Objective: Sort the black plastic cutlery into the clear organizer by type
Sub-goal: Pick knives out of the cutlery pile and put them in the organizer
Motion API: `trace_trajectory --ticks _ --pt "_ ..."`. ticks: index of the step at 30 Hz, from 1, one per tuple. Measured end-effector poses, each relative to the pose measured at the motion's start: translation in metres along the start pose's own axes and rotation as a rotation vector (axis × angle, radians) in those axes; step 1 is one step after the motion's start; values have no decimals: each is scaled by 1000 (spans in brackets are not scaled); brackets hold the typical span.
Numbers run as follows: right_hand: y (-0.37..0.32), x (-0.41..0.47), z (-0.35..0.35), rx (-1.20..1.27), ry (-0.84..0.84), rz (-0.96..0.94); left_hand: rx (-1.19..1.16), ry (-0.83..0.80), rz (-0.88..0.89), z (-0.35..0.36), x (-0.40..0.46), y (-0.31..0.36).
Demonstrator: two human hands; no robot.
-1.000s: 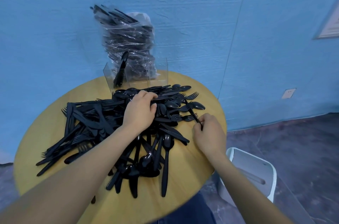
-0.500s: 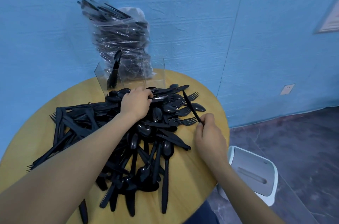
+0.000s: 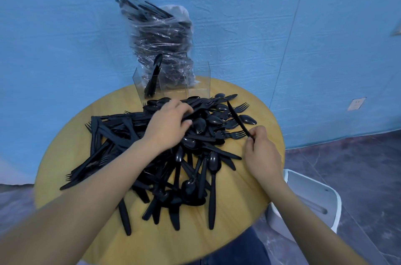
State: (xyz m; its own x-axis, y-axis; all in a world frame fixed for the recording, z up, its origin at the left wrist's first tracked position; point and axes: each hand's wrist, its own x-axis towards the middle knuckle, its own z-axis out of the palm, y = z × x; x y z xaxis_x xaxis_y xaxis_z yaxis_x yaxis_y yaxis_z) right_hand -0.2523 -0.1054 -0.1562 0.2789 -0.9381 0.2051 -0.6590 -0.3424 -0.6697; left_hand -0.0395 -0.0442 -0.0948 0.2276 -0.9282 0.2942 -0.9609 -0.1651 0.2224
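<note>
Right grip pinches a black knife by its handle, blade raised higher over the cutlery pile than half a second ago. Left grip curls into that pile, which blocks my path across the round desk to the clear organizer; a cutlery bag stands behind. I read no writing.

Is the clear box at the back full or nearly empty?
Nearly empty: the clear plastic organizer shows black cutlery upright in its left compartment only.
</note>
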Motion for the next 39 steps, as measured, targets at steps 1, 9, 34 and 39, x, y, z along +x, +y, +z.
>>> trace_trajectory --ticks 1,9,34,39 --pt "0 0 0 -4 -3 1 32 -57 37 0 -4 3" --pt "-2 -1 -3 -20 -2 -2 93 -351 -1 -2 -3 -1" --pt "-3 -1 -2 -59 13 1 188 -297 424 11 -6 25" --pt "-6 -2 -6 91 56 15 -63 -241 292 13 -5 18"
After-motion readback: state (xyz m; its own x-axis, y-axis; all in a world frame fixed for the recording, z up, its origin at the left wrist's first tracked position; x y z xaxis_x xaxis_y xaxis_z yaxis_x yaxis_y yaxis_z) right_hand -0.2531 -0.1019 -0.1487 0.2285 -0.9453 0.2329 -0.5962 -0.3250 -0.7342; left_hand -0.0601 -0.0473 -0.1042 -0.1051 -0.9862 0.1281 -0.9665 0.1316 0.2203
